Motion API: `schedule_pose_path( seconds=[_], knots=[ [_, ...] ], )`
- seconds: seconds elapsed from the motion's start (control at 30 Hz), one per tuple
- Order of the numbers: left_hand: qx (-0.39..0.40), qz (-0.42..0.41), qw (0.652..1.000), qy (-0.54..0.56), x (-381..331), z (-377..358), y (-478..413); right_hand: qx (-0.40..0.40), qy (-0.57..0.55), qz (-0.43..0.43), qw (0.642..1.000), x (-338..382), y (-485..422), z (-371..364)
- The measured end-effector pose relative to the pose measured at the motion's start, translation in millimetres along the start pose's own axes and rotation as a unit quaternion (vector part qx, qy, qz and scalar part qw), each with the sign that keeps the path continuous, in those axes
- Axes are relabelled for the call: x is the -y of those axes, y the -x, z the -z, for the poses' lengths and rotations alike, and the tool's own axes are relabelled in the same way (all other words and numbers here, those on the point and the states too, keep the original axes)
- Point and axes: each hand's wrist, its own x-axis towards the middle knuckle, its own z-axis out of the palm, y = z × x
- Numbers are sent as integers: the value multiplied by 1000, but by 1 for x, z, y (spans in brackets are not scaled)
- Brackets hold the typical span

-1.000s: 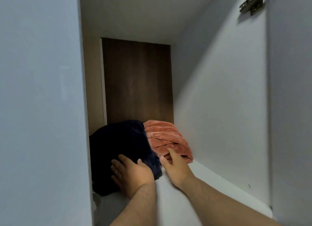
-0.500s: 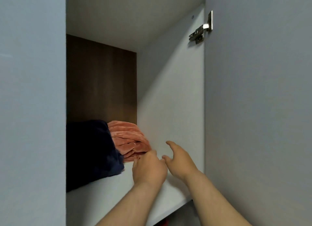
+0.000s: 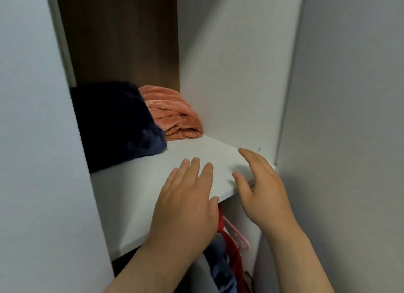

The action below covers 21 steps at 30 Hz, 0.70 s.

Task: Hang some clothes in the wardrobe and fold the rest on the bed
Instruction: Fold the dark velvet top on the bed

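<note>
Two folded garments lie at the back of the white wardrobe shelf (image 3: pixel 131 183): a dark navy one (image 3: pixel 118 124) on the left and a salmon-pink plush one (image 3: pixel 172 113) beside it on the right. My left hand (image 3: pixel 188 203) hovers over the front of the shelf, fingers spread and holding nothing. My right hand (image 3: pixel 262 190) is at the shelf's front right corner, also empty with fingers apart. Both hands are well short of the garments.
Under the shelf hang clothes on hangers: a red garment (image 3: pixel 231 249), a pink hanger (image 3: pixel 238 236) and blue fabric (image 3: pixel 218 264). White wardrobe panels close in on the left (image 3: pixel 39 139) and right (image 3: pixel 349 117). The back wall is dark brown wood (image 3: pixel 122 34).
Both hands have drawn back from the folded garments toward the shelf's front edge and opened. The view has tilted down, showing hanging clothes below the shelf.
</note>
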Motion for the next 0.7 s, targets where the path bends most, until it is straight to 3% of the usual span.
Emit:
schedule_pose_path(
  seconds=[0.13,0.27,0.33,0.53,0.7],
  knots=[
    [20,-33,999,14,11,-11,13,-50,-17,0,999,-6,16,-13],
    [-118,-134,973,146,18,-40,47,-144,-9,45,989,-27,37,-25],
    [-147,-153,960,184,15,-56,64,-159,-11,48,986,-39,55,-32],
    [-48,-88,980,171,29,-111,84,-93,2,1,996,-66,110,-56],
    [-60,-49,978,191,42,-149,91,-78,-27,-32,996,-75,130,-85]
  ],
)
